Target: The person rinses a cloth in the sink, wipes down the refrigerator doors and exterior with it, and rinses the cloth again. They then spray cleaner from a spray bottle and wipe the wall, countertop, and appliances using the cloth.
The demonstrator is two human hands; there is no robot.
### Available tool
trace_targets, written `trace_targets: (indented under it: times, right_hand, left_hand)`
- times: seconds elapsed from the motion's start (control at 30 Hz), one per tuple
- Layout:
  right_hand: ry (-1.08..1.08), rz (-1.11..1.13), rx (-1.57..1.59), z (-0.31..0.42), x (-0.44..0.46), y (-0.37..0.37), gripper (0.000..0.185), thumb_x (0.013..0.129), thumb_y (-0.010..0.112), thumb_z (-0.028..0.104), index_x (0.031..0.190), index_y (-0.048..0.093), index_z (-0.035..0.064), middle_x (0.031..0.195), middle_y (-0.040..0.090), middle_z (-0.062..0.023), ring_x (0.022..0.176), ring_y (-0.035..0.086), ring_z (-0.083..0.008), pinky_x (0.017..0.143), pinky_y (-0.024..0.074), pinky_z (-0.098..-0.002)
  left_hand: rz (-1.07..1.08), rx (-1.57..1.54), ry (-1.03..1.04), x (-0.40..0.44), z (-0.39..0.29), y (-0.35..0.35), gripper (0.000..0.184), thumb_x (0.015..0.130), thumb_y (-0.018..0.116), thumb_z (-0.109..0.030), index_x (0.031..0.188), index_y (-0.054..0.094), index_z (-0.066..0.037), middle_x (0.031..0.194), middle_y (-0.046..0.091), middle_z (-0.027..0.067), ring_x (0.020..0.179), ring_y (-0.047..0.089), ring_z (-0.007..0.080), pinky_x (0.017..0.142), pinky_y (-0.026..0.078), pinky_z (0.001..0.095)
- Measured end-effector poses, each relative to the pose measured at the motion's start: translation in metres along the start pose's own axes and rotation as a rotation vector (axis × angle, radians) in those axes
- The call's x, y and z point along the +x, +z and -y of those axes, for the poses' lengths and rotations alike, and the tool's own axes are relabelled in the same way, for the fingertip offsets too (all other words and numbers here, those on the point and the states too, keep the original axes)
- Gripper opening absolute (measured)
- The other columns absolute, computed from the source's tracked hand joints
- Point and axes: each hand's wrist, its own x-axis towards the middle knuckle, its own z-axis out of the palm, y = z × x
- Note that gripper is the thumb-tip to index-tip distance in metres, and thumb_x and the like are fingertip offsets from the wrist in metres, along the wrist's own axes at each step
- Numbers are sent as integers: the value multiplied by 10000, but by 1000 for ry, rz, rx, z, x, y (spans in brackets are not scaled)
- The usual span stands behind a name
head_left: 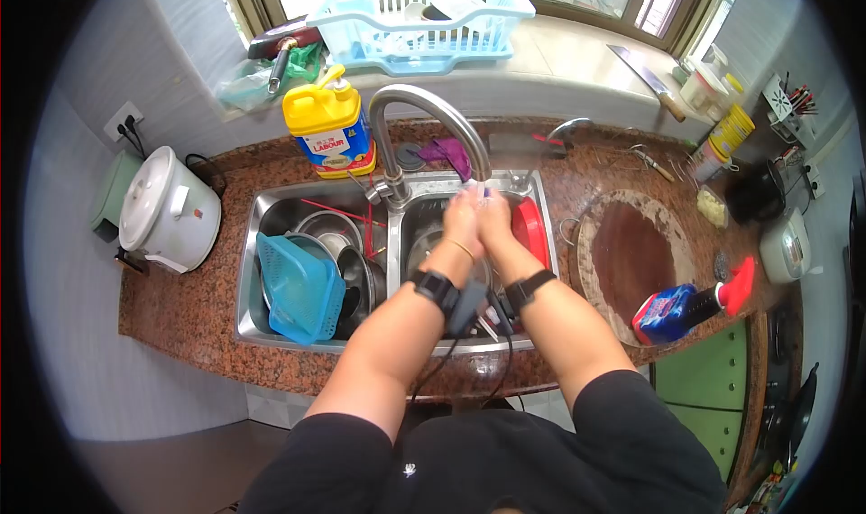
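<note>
My left hand (462, 218) and my right hand (492, 215) are pressed together under the spout of the steel faucet (422, 95), above the right sink basin. Both look closed, with the fingertips bunched and partly hidden. Something small and pale with a purplish tint shows between them, too unclear to name. A red basin (530, 230) stands at the right side of that basin, beside my right hand. Under my wrists, metal ware in the sink is mostly covered. A purple cloth (451, 156) lies behind the faucet.
The left sink basin holds a blue plastic basket (300, 289), metal bowls (330, 233) and red chopsticks (338, 209). A yellow-topped detergent jug (330, 126) stands behind it. To the right are a round cutting board (636, 261) and a spray bottle (677, 314). A knife (645, 79) lies on the sill.
</note>
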Motion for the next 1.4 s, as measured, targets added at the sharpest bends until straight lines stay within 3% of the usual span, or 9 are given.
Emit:
trace_targets:
  times: [0.23,0.3,0.33,0.57,0.63,0.77,0.9,1.07,1.4]
  right_hand:
    - [40,130,-43,19,-11,3,325,837,569,330,900,563,12,829,626,-175,783,613,-242,640,477,-392]
    - [179,197,773,-50,31,26,329,851,552,325,893,555,-1,798,621,-176,764,609,-239,625,479,-418]
    - [329,-21,240,12,15,-6,321,872,528,312,899,541,-8,780,609,-168,741,598,-219,606,478,-416]
    - [273,278,557,2,10,0,357,902,439,339,1028,559,28,922,621,-128,780,598,-192,651,485,-345]
    - [479,128,1203,-14,8,3,183,891,500,234,958,529,66,850,583,-74,720,566,-204,607,466,-313]
    - [447,357,826,19,-9,17,87,838,549,200,830,525,116,700,535,-58,610,534,-205,525,435,-344]
    - [426,71,371,4,27,2,149,845,552,212,838,524,66,667,544,-74,499,514,-192,439,427,-366]
    - [391,305,589,29,8,-3,248,714,656,-38,915,540,49,755,579,-60,622,585,-181,521,508,-354]
    - [428,306,590,47,-6,-27,220,732,603,-76,923,541,12,760,582,-98,595,605,-230,529,563,-397]
  left_hand:
    - [196,-38,-293,43,-9,-33,429,922,312,-459,1041,509,-97,952,578,128,864,576,300,784,454,458]
    - [157,214,-65,-2,-9,5,292,916,415,-367,969,516,-99,880,585,72,796,579,229,708,479,396]
    - [96,94,2,2,11,3,260,905,440,-349,970,504,-106,867,579,56,795,578,218,688,476,385]
    - [171,157,-90,32,5,-5,250,893,455,-332,893,510,-88,836,566,80,727,556,224,662,458,402]
    - [125,404,340,-12,9,23,258,895,459,-344,913,526,-95,837,565,81,721,559,201,659,458,376]
    - [64,288,-130,-4,-37,-1,418,916,438,-325,1220,399,-41,1139,480,171,1040,480,265,870,406,385]
    - [368,657,21,-44,-27,-2,303,897,508,-216,1166,483,-78,1048,574,53,816,606,181,630,506,313]
    - [-54,475,110,1,-103,-93,171,847,476,-94,983,555,-27,909,607,97,739,613,198,595,524,311]
    - [-408,621,152,72,-150,-116,466,783,607,-189,1212,451,-96,1137,527,63,1013,457,199,867,344,366]
